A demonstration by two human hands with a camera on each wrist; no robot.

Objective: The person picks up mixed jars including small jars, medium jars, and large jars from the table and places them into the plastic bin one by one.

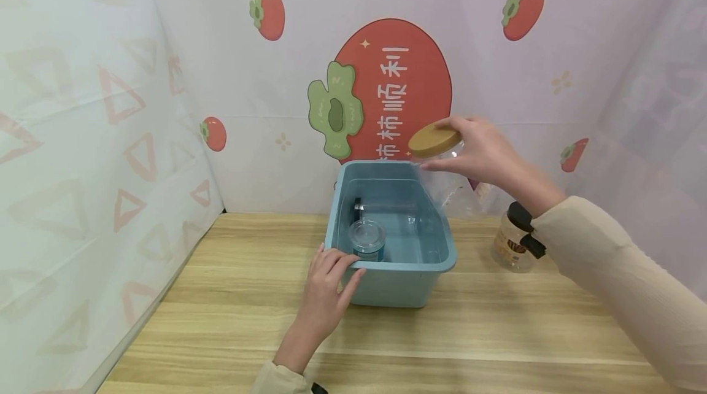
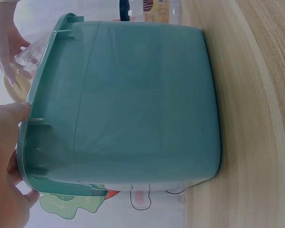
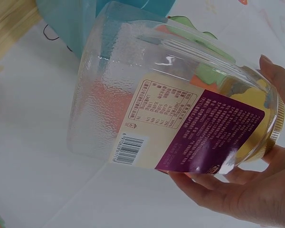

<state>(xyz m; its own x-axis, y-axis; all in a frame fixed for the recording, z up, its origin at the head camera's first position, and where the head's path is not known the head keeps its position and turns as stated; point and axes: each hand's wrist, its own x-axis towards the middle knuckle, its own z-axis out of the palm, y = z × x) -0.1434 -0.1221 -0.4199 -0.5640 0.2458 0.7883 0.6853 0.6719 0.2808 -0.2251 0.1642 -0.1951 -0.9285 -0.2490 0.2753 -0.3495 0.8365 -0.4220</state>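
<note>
Up by the right rim of the open blue plastic bin [image 1: 389, 288], right grip [image 1: 486, 151] is clamped on a tilted clear plastic jar with yellow lid [image 3: 180, 114], left grip [image 1: 327, 286] pinches the front-left rim; probably bin-loading, next calls for lowering the jar inside.

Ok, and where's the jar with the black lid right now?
In the head view, the black-lidded jar stands on the table, right of the blue bin, partly overlapped in the picture by the right sleeve.
</note>
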